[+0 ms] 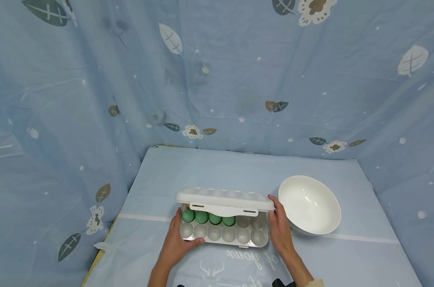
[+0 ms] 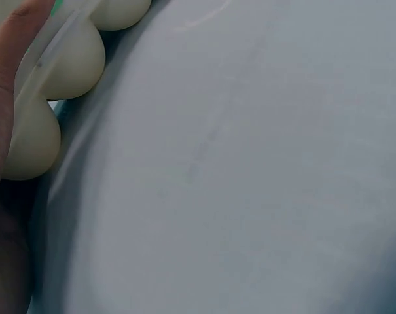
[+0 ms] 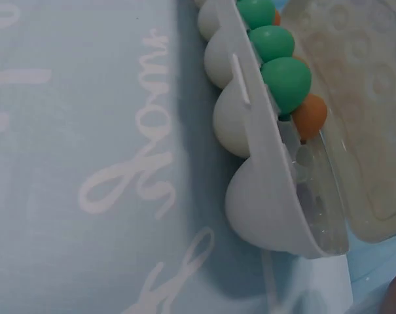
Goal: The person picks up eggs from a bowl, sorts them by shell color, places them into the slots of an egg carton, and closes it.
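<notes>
A white plastic egg carton (image 1: 228,234) lies on the table with its lid (image 1: 224,196) partly raised. Several green eggs (image 1: 202,217) fill the left part of its middle row; the front row of cups holds none. Orange eggs (image 3: 310,118) show behind the green ones in the right wrist view, partly hidden by the lid in the head view. My left hand (image 1: 176,239) grips the carton's left front corner, thumb along the front edge. My right hand (image 1: 280,231) holds the right end of the lid. Only part of the left hand shows in the left wrist view, beside the cups (image 2: 73,62).
To the right of the carton, close to my right hand, stands a large white bowl (image 1: 310,205). A light blue cloth (image 1: 159,183) with white lettering covers the table. Blue patterned curtains (image 1: 220,79) hang behind and at both sides.
</notes>
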The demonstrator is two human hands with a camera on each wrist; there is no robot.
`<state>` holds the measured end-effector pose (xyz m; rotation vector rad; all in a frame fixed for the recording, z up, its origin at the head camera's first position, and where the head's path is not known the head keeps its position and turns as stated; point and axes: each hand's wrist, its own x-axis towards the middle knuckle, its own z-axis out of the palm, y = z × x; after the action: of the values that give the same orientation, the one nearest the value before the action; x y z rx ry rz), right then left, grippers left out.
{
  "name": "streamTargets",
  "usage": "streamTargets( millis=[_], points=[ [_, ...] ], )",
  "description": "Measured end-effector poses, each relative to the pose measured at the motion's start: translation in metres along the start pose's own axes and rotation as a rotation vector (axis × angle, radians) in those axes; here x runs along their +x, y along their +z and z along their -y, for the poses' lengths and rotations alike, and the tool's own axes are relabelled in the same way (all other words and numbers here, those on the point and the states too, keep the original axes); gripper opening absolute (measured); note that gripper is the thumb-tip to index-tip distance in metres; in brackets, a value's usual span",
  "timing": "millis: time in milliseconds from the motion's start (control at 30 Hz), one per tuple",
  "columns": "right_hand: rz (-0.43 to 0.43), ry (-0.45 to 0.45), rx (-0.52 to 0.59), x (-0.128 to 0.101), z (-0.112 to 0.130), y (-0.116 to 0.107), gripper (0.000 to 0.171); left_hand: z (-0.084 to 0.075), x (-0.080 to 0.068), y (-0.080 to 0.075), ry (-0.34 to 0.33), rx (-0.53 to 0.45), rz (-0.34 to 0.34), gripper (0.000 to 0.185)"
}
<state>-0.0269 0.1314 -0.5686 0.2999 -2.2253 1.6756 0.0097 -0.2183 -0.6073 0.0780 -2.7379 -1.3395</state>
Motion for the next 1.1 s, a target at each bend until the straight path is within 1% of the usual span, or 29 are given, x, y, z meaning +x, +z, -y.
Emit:
streamTargets(
  millis=[100, 200, 267, 400, 467, 633, 767, 867, 967, 1100],
  points=[
    [0.015, -0.027, -0.004, -0.004, -0.003, -0.002, 0.052, -0.002, -0.001, -0.004, 0.009, -0.003, 0.016, 0.142],
    [0.041, -0.033, -0.009, -0.008, -0.005, -0.004, 0.053, -0.001, -0.002, -0.009, 0.008, -0.035, 0.026, 0.145],
    [0.055, -0.033, -0.024, -0.011, -0.007, -0.005, 0.052, 0.000, -0.005, -0.014, -0.016, -0.058, 0.029, 0.146],
    [0.064, -0.044, -0.052, -0.016, -0.011, -0.007, 0.053, -0.001, -0.011, -0.026, -0.068, -0.057, 0.025, 0.144],
    [0.063, -0.040, -0.054, -0.018, -0.012, -0.008, 0.053, -0.003, -0.012, -0.032, -0.071, -0.049, 0.024, 0.142],
    [0.072, -0.002, -0.052, -0.026, -0.013, -0.009, 0.054, -0.013, -0.014, -0.040, -0.016, -0.039, 0.004, 0.137],
    [0.096, 0.001, -0.050, -0.033, -0.013, -0.010, 0.056, -0.024, -0.013, -0.042, 0.037, -0.045, -0.029, 0.134],
    [0.096, -0.021, -0.058, -0.039, -0.014, -0.010, 0.059, -0.032, -0.011, -0.043, 0.067, -0.035, -0.043, 0.129],
    [0.085, -0.043, -0.062, -0.045, -0.017, -0.009, 0.062, -0.036, -0.011, -0.043, 0.082, -0.017, -0.045, 0.123],
    [0.072, -0.073, -0.075, -0.051, -0.022, -0.009, 0.066, -0.037, -0.011, -0.041, 0.080, -0.008, -0.037, 0.117]
  ],
)
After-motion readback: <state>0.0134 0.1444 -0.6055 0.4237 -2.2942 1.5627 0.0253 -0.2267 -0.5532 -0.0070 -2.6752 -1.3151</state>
